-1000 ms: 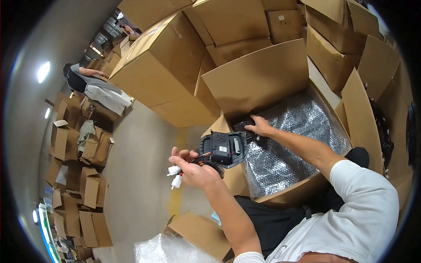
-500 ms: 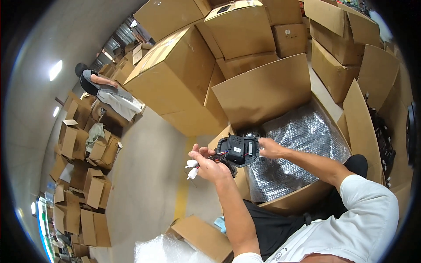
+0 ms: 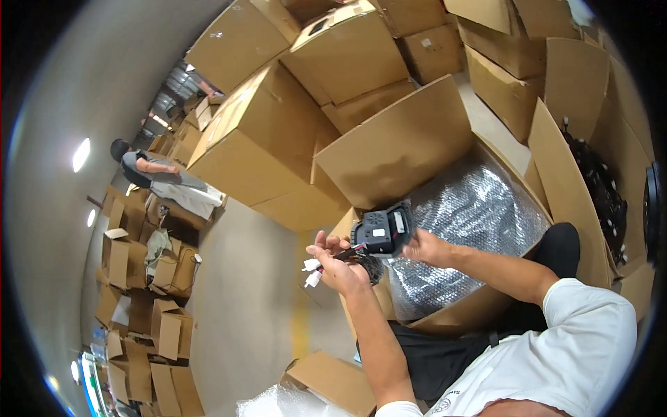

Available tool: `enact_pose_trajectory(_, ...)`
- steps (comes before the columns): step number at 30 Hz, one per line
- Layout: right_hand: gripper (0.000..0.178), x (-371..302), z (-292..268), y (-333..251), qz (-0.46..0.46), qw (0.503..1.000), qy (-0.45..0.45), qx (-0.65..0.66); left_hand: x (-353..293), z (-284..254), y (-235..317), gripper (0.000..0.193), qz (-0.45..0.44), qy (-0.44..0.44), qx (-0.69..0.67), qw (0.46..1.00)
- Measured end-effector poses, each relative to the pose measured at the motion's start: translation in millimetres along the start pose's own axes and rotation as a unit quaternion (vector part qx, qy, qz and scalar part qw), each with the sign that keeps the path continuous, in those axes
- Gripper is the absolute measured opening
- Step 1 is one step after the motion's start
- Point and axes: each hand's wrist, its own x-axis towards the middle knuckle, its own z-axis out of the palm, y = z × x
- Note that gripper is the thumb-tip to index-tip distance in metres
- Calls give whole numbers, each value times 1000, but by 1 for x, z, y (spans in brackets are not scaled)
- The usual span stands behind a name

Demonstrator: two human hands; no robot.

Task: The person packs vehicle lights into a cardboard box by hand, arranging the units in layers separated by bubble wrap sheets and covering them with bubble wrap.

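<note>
A black plastic electronic unit (image 3: 377, 235) with a speaker-like hole pattern and a pale label is held above the near left side of an opened cardboard box (image 3: 396, 139). My right hand (image 3: 426, 249) grips its right edge. Under its left side my left hand (image 3: 339, 267) is curled round a bundle of dark wires, thumb and fingertips pointing up. White plug connectors (image 3: 313, 272) on the wire ends stick out past the left palm. Silver bubble wrap (image 3: 479, 215) covers what lies in the box.
Large sealed cartons (image 3: 257, 139) stand stacked beyond the box. To the right, another open carton (image 3: 556, 160) holds black parts with wires (image 3: 599, 187). A small carton (image 3: 333, 379) and clear bubble wrap (image 3: 285, 403) lie near my left elbow. A person (image 3: 156, 174) stands far left among open boxes.
The black unit has tilted, its right side turning up and away, and both hands moved with it. My view has shifted, so the surroundings sit differently in the picture.
</note>
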Motion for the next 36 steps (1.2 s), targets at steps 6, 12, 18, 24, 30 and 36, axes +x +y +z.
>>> enact_pose_trajectory(6, 59, 10, 2, -18, 20, 962, 29, 271, -7, 11, -1, 54, 32, -98, 107, 989)
enact_pose_trajectory(12, 39, 8, -3, -24, -4, 953, 137, 269, -16, 13, -23, 48, 80, -145, 252, 953)
enact_pose_trajectory(18, 31, 12, -32, -42, -104, 926, 266, 248, -21, 12, -25, 52, 94, -222, 379, 893)
enact_pose_trajectory(24, 50, 12, -61, -54, -156, 893, 390, -160, -20, 15, -10, 53, 175, -142, 364, 904)
enact_pose_trajectory(30, 68, 6, -10, -38, -209, 827, 262, -452, -43, 30, -34, 54, 162, -299, 455, 823)
enact_pose_trajectory(36, 73, -4, 7, -48, -273, 749, 130, -590, -40, 26, -21, 18, 107, -279, 359, 884)
